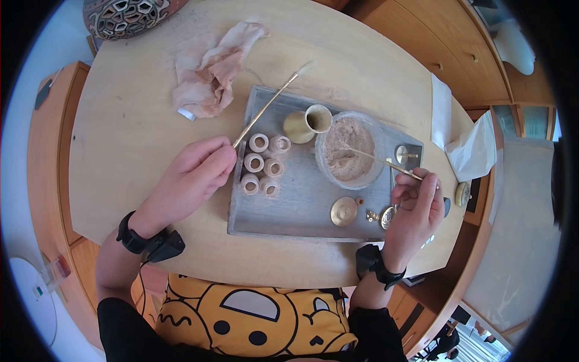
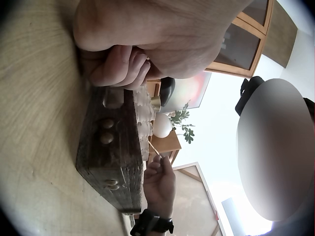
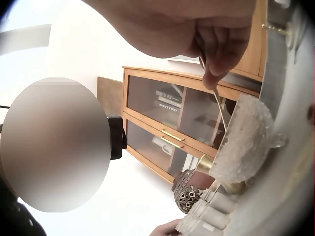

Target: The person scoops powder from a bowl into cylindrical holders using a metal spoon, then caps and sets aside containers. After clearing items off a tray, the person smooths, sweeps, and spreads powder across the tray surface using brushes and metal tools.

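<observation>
The slim gold-coloured metal stick [image 1: 395,166] extends over the rim of a round, translucent textured bowl [image 1: 379,171]; its far end meets the pinkish-beige powder [image 1: 345,142] inside. The right hand [image 1: 417,212] pinches the stick's near end between thumb and fingers. The bowl is located in a rectangular grey wooden tray [image 1: 292,211], just beside a rounded brass-coloured vase [image 1: 297,127] with a flared mouth. Six small, pale, open-topped cylindrical jars [image 1: 253,163] are arranged in two rows at the tray's left end. A round gold-coloured dish [image 1: 344,212] lies near the bowl. At the tray's left edge, the left hand [image 1: 196,173] grips a long gold-coloured brush [image 1: 265,111] with a pale tip, pointed up and away. A stained, crumpled pinkish cloth [image 1: 212,78] lies beyond the tray on the light wooden table [image 1: 139,96].
</observation>
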{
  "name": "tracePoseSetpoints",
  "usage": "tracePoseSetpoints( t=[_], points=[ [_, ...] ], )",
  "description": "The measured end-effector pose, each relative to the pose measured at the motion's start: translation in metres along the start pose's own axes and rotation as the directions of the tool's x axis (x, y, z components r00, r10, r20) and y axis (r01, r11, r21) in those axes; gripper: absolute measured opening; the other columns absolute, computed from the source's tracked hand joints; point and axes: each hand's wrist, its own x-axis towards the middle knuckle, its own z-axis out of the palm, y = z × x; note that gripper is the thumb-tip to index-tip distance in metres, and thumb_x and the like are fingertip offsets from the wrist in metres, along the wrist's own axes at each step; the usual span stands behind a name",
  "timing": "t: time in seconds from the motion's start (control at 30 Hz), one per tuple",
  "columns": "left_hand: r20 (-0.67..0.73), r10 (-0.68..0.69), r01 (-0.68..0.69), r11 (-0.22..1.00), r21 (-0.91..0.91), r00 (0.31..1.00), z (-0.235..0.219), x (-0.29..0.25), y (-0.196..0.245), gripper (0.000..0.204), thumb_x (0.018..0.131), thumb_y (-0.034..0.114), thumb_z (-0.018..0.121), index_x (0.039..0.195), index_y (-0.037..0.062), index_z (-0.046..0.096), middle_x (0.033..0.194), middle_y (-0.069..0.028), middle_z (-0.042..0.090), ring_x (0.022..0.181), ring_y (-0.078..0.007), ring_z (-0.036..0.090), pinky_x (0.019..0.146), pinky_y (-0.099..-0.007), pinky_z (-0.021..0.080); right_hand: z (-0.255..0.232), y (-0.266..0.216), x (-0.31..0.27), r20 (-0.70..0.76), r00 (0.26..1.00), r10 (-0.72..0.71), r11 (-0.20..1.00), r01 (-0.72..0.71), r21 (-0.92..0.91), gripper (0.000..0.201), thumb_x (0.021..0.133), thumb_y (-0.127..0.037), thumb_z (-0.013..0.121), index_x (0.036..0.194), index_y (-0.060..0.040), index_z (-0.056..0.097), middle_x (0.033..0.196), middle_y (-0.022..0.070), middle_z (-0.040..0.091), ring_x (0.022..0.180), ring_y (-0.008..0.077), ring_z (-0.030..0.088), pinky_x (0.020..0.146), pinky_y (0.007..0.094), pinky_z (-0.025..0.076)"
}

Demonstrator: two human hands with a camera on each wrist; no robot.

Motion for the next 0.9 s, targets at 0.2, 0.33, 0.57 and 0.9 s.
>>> tracePoseSetpoints(
  t=[0.2, 0.33, 0.57, 0.9],
  points=[
    [-0.021, -0.008, 0.009, 1.000, 0.006, 1.000, 0.002, -0.001, 0.002, 0.030, 0.104, 0.024, 0.045, 0.078, 0.0115, 0.044, 0.066, 0.0096, 0.032, 0.056, -0.0004, 0.025, 0.047, -0.0200, 0.019, 0.004, -0.002, -0.011, 0.095, 0.993, 0.065, 0.979, -0.082, 0.186, 0.034, 0.107, -0.026, 0.043, 0.100, 0.0025, 0.060, 0.078, 0.0141, 0.069, 0.059, 0.0137, 0.060, 0.053, 0.0233, 0.044],
    [-0.013, -0.008, 0.009, 1.000, 0.006, 1.000, 0.001, -0.001, 0.002, 0.030, 0.104, 0.024, 0.046, 0.077, 0.0117, 0.043, 0.066, 0.0094, 0.032, 0.056, -0.0008, 0.026, 0.048, -0.0202, 0.021, 0.009, -0.002, -0.021, 0.236, 0.970, 0.051, 0.973, -0.102, 0.209, 0.031, 0.107, -0.024, 0.041, 0.102, 0.0015, 0.058, 0.081, 0.0174, 0.070, 0.061, 0.0158, 0.063, 0.055, 0.0245, 0.047],
    [-0.004, 0.001, -0.001, 1.000, -0.007, 1.000, 0.000, 0.000, -0.001, 0.030, 0.104, 0.025, 0.046, 0.078, 0.0117, 0.044, 0.067, 0.0092, 0.033, 0.056, -0.0009, 0.026, 0.047, -0.0202, 0.021, 0.014, -0.005, -0.029, 0.329, 0.944, 0.024, 0.979, -0.089, 0.183, 0.030, 0.107, -0.022, 0.039, 0.105, 0.0025, 0.057, 0.085, 0.0196, 0.071, 0.063, 0.0172, 0.064, 0.059, 0.0270, 0.050],
    [-0.016, -0.011, 0.011, 1.000, -0.011, 1.000, 0.001, 0.000, 0.000, 0.028, 0.104, 0.023, 0.046, 0.078, 0.0118, 0.045, 0.066, 0.0095, 0.033, 0.056, -0.0005, 0.026, 0.047, -0.0199, 0.020, 0.013, -0.005, -0.028, 0.393, 0.919, -0.039, 0.986, -0.028, 0.164, 0.031, 0.107, -0.022, 0.039, 0.106, 0.0042, 0.057, 0.088, 0.0203, 0.070, 0.068, 0.0172, 0.064, 0.061, 0.0275, 0.051]
  ],
)
